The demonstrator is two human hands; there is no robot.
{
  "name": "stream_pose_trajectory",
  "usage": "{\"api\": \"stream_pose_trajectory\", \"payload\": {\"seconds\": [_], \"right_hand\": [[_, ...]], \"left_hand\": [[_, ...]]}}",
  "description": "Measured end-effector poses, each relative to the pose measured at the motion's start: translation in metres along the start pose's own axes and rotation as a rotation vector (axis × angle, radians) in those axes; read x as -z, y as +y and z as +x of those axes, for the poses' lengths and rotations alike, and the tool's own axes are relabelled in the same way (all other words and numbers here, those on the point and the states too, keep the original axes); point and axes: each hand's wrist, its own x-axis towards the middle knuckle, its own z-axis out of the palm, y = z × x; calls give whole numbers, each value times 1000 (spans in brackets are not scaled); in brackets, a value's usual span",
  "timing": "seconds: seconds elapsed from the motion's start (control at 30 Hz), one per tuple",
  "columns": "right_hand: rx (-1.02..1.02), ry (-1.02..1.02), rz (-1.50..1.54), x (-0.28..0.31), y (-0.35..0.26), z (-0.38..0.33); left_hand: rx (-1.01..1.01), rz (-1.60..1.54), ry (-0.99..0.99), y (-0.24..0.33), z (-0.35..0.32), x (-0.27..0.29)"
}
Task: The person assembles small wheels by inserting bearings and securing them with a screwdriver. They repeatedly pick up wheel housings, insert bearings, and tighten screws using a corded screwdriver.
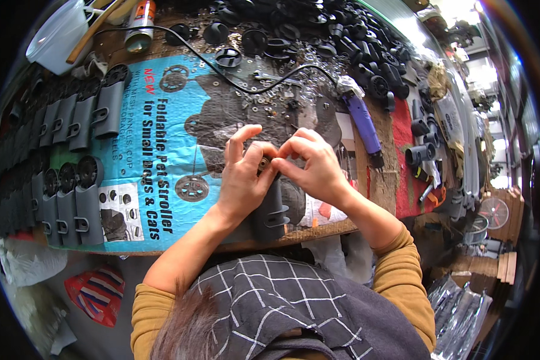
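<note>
A dark grey plastic housing (269, 216) lies at the table's near edge, pointing away from me, with a loop-shaped clip on its side. Around its far end my left hand (241, 177) is closed, thumb and index finger near a small round metal piece (264, 162). My right hand (315, 163) meets it there, thumb and index finger pinched together at the housing's end. Whatever sits between those right fingertips is hidden. Just beyond both hands, loose washers and nuts (261, 102) are scattered on the printed blue sheet (180, 120).
Finished-looking grey housings with wheels (89, 174) stand in rows at left. A purple electric screwdriver (361, 120) lies at right, its black cable (210, 60) crossing the table. Black plastic parts (366, 48) pile up at the back. A spray can (141, 30) and white tub (57, 39) stand far left.
</note>
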Motion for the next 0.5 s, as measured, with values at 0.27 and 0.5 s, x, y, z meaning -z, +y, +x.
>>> {"api": "stream_pose_trajectory", "payload": {"seconds": [0.27,0.5], "right_hand": [[-328,527,-793,65,129,0],[-409,445,-16,93,134,-21]], "left_hand": [[101,-112,-56,1,-2,0],[103,-129,-43,0,-1,-2]]}}
